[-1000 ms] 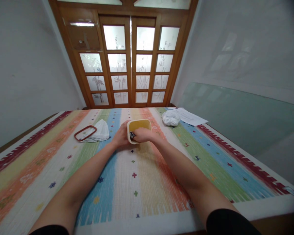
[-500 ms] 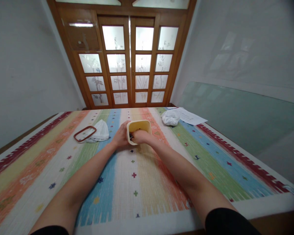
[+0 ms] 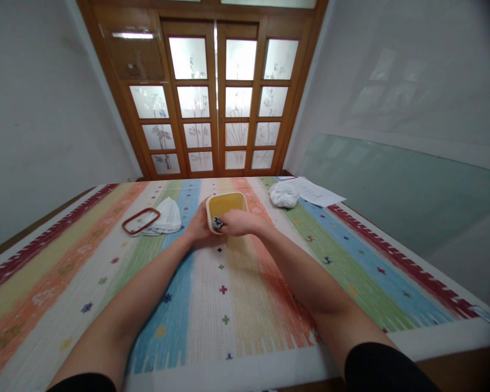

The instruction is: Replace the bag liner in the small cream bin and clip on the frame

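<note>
A cream-rimmed plastic container, yellow inside, is tilted with its mouth toward me at the middle of the table. My left hand is closed around its left side. At the mouth's near edge, my right hand is closed on a small crumpled black-and-white patterned cloth, its exact kind hard to make out. Part of the cloth and the fingertips is hidden by the hand. To the left of the container lies a white cloth, with a reddish-brown rounded frame partly over it.
A crumpled white bundle and printed paper sheets lie at the back right. The table has a striped tablecloth. A greenish glass panel leans along the right wall. Wooden doors with glass panes stand behind.
My right hand has come up from deep inside the container to its near rim, bringing the patterned cloth into sight. The container has shifted slightly left and its mouth shows more openly.
</note>
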A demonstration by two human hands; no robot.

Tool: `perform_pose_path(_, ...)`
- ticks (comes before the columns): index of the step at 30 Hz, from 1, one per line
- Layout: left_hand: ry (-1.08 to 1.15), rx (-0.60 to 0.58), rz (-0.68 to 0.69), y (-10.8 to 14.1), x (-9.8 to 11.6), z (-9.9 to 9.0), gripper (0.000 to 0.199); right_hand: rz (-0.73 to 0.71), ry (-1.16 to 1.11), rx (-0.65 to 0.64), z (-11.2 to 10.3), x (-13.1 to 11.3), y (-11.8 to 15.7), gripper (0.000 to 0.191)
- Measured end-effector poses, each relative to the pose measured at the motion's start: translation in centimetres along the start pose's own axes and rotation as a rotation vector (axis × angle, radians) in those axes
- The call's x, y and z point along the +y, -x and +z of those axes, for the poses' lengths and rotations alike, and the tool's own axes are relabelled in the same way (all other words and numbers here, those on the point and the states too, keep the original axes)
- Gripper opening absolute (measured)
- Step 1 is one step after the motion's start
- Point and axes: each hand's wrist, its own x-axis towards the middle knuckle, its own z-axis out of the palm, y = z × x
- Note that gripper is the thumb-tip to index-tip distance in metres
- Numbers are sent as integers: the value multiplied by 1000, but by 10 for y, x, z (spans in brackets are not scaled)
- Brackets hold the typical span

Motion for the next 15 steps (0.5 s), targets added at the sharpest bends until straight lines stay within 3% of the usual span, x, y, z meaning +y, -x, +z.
perform_pose_path(4, -39, -8, 64, -1, 4, 0, 128, 28, 6, -20, 10, 2, -11, 42)
perform_pose_path(9, -74, -33, 139, -2, 9, -3, 121, 120, -21, 4, 36, 2, -34, 41)
perform_pose_path(12, -67, -36, 115, -2, 8, -4, 118, 114, -59, 18, 43, 5, -41, 42)
perform_pose_path(15, -35, -10, 40, -2, 2, -4, 121, 70, -59, 27, 35, 5, -37, 40)
